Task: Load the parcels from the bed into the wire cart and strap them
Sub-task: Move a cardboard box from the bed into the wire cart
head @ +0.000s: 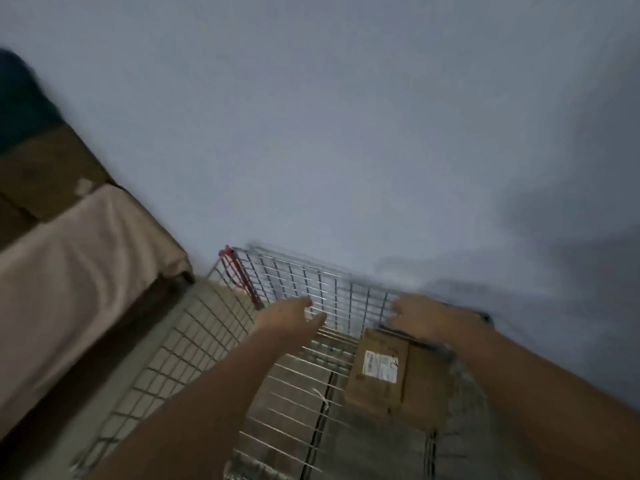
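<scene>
The wire cart [221, 344] stands at the bottom centre against the wall, with a red strap [239, 271] at its far left corner. A brown cardboard parcel [381, 393] with a white label lies inside the cart on its right side. My left hand [291, 317] hovers over the cart's far wall with fingers spread and nothing in it. My right hand [429, 317] lies over the far end of the parcel; motion blur hides whether it grips. More cardboard parcels [45, 168] sit on the bed [69, 265] at the left.
The bed with a beige sheet runs along the left, its corner close to the cart's far left side. A plain grey wall [346, 133] fills the view behind the cart. A dark object [20, 98] lies at the far left on the bed.
</scene>
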